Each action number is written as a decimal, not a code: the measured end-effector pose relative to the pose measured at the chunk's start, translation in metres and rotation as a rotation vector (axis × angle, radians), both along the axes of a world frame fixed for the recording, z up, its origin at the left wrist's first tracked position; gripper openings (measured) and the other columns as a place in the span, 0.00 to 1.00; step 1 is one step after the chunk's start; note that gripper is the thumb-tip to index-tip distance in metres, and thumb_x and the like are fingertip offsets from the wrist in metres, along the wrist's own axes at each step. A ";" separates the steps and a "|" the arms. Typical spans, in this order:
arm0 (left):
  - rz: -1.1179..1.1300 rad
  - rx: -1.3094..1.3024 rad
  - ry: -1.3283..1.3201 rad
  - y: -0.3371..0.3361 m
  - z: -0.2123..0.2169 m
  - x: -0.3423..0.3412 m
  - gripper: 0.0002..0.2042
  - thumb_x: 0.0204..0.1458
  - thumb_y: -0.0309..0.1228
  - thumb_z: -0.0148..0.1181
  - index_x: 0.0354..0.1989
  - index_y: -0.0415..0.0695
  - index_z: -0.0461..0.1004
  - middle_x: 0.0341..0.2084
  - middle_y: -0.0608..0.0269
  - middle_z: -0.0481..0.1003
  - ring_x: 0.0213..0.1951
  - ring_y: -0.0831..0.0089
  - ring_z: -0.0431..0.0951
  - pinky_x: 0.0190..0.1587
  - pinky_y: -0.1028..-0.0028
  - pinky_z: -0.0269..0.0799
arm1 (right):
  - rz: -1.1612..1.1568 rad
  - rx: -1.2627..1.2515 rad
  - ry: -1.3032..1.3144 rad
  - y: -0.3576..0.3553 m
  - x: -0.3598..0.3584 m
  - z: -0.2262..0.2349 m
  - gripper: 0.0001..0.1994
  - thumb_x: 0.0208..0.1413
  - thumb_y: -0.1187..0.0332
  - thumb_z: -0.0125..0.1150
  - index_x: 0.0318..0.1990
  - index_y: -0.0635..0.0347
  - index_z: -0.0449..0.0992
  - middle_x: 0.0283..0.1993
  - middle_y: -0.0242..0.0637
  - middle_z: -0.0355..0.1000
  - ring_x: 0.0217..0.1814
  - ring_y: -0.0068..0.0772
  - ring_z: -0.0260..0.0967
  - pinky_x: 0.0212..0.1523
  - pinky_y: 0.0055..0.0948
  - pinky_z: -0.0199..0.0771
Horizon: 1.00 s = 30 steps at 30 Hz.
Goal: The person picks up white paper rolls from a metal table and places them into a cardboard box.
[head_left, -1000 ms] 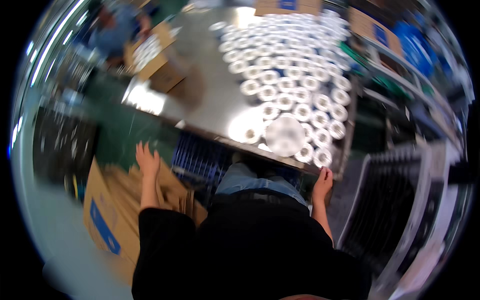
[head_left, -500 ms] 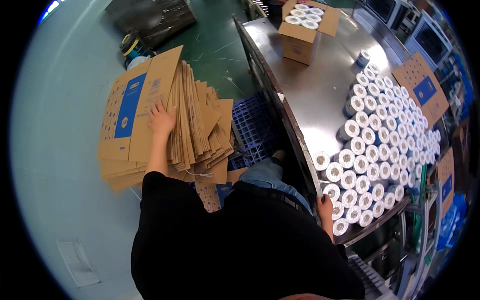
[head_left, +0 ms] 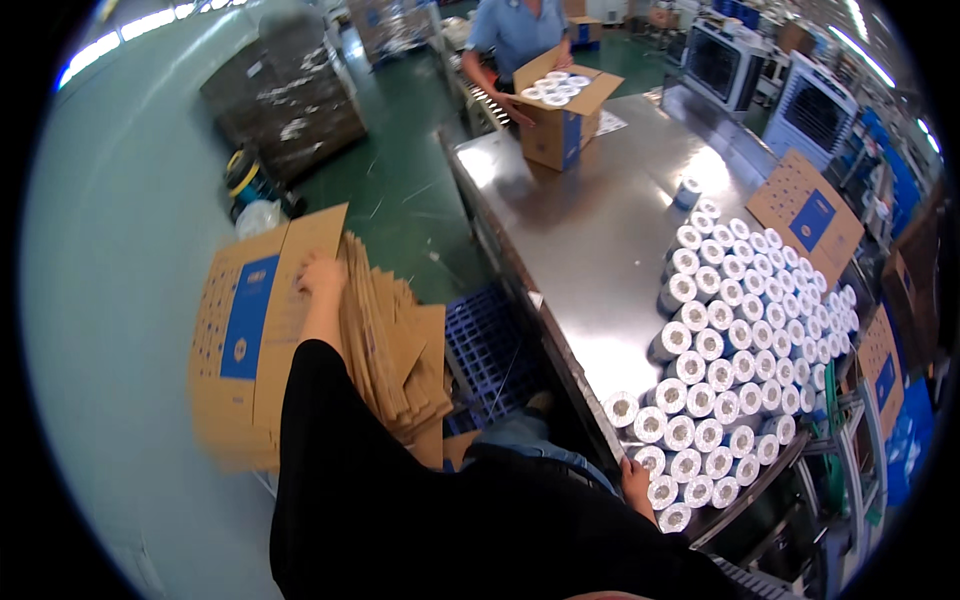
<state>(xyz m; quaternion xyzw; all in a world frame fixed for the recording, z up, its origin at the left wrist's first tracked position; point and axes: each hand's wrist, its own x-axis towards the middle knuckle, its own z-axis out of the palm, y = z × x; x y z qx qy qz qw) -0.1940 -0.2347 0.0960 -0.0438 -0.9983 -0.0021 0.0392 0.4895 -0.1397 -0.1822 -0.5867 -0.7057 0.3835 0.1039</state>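
1. Our left hand (head_left: 322, 272) lies on the outermost flattened carton (head_left: 262, 320) of the leaning stack (head_left: 385, 345) on the floor – grip closure we cannot tell.
2. We judge it best to peel one carton only.
3. Our right hand (head_left: 636, 478) rests at the table (head_left: 590, 240) edge by the rolls (head_left: 740, 340) – grip unclear.

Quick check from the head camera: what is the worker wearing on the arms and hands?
A black top with long black sleeves that end around mid-forearm. Both the left hand and the right hand are bare: no gloves, and no watch or rings that I can make out.

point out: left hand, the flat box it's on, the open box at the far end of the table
left hand (head_left: 322, 272), head view, back of the hand
flat box (head_left: 262, 330), head view, bare brown panel by the blue patch
open box (head_left: 553, 135), head view, front wall
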 end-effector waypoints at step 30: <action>-2.132 0.891 -0.222 0.146 -0.014 0.431 0.24 0.47 0.17 0.49 0.56 0.34 0.61 0.56 0.44 0.62 0.60 0.52 0.60 0.60 0.61 0.53 | -0.424 0.074 1.051 0.025 -0.057 0.266 0.18 0.56 0.62 0.54 0.51 0.63 0.68 0.48 0.40 0.69 0.50 0.25 0.63 0.49 0.31 0.64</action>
